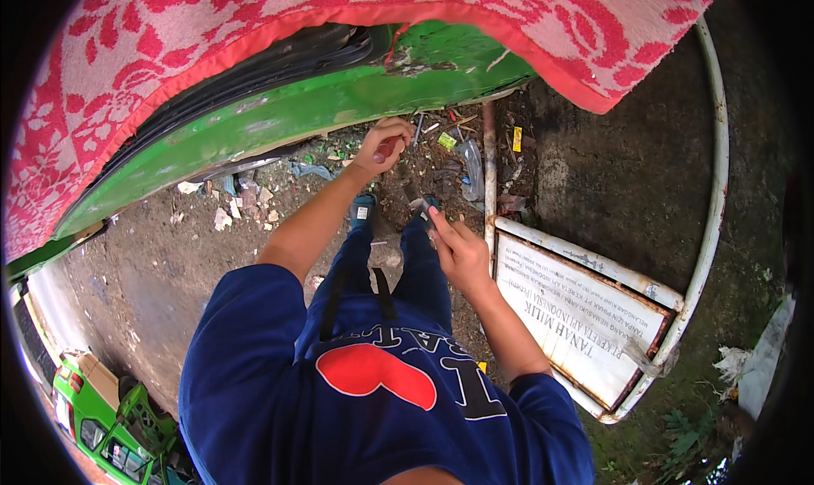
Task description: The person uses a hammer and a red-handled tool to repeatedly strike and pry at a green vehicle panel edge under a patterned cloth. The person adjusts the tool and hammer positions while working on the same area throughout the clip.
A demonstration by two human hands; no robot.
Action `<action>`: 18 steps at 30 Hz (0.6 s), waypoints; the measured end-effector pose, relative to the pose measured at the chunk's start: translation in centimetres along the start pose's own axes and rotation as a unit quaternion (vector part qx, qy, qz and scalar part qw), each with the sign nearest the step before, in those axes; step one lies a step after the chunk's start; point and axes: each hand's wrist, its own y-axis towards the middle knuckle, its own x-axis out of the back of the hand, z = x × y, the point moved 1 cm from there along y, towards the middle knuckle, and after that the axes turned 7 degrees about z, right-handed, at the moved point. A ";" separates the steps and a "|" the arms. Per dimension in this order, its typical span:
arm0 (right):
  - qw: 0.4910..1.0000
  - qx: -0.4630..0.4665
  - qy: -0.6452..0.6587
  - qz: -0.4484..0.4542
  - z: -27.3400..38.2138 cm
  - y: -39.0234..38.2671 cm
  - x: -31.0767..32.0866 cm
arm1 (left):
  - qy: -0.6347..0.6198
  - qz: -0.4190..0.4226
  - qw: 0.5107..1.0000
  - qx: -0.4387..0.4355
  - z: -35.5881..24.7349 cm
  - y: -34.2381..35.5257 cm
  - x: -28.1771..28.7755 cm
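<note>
My left hand [390, 148] is closed around the reddish-brown handle [389, 149] of a hand tool, ahead of my body and close to the green vehicle panel [331, 103]. A narrow dark metal blade [408, 186] seems to run from that handle back toward my right hand [456, 246]. The thumb and index finger of my right hand are pinched together at the blade's greyish end, and the other fingers are curled. Whether it is a scraper or a knife I cannot tell. Both hands are apart from the panel, above my shoes.
A red and pink patterned cloth [593, 44] hangs over the green panel. To the right, a rusty white pipe frame [719, 146] holds a white sign board [560, 315]. Litter [246, 201] and a plastic bag [471, 167] lie on the dirt. A green vehicle [106, 434] is at the lower left.
</note>
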 end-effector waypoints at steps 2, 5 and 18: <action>1.000 -0.006 0.011 -0.009 -0.2 -0.3 0.0 | 0.003 -0.002 1.000 0.003 0.2 -0.1 -0.1; 1.000 -0.016 0.014 -0.005 -0.5 -0.5 0.2 | 0.000 0.005 1.000 0.005 0.5 -0.2 -0.4; 0.998 -0.047 0.026 0.019 -1.1 -1.5 0.0 | -0.039 0.059 0.997 0.008 2.0 -1.2 -0.9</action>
